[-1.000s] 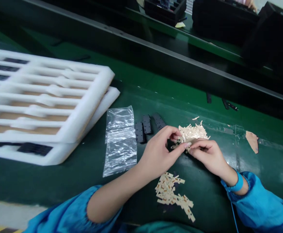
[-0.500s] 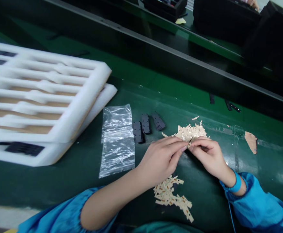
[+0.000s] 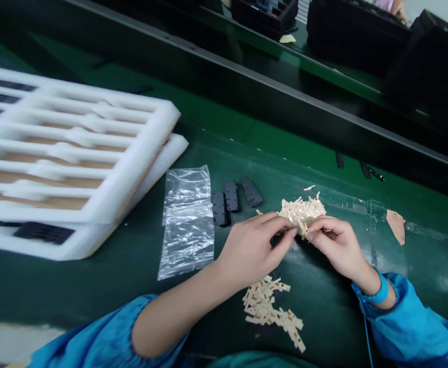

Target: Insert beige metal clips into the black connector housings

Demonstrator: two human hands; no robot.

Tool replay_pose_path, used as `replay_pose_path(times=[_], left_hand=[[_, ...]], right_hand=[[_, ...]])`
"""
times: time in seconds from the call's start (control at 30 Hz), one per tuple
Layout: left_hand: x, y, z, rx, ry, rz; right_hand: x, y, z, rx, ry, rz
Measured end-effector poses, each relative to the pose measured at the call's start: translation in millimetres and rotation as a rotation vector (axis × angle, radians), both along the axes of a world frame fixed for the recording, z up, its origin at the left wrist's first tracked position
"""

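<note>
My right hand (image 3: 338,248), with a blue band at the wrist, pinches a small beige strip (image 3: 305,229) between thumb and fingertips. Just left of it, my left hand (image 3: 255,249) has its thumb and forefinger drawn together; whatever lies between them is too small to make out. Right behind the fingertips is a heap of pale beige slivers (image 3: 303,207), partly covered by the hands. Closer to my body, below the left wrist, lies a loose pile of beige strips (image 3: 264,302) with brown and dark marks.
A clear plastic bag (image 3: 187,222) lies left of several black plastic parts (image 3: 231,196). White foam trays (image 3: 132,163) are stacked at the left, some slots holding black pieces. A brown scrap (image 3: 396,226) is at the right. A dark ledge (image 3: 247,76) crosses behind; another person's hand (image 3: 399,10) shows beyond.
My hands have come slightly apart: the fingertips met around a small piece before, and now a gap shows, with the beige strip on the right hand's side.
</note>
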State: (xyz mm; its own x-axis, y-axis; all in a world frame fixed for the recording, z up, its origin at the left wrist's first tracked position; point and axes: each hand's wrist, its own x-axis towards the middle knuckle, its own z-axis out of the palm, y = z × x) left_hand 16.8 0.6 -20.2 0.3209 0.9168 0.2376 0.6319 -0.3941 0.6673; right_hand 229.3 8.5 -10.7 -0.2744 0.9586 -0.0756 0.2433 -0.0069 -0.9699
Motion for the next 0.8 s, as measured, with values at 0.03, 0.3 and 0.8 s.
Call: replay_pose_path(times=[0.03, 0.3, 0.8], left_hand=[[0.5, -1.2, 1.4, 0.015, -0.084, -0.004], [1.0, -3.7, 5.3, 0.023, -0.212, -0.176], [-2.2, 3.6, 3.4, 0.113, -0.097, -0.054]], right_hand=[[-0.5, -0.1, -0.3, 0.016, -0.012, 0.001], [-4.9, -1.7, 1.5, 0.098, -0.039, 0.069], [0.3, 0.2, 1.4, 0.004, -0.004, 0.085]])
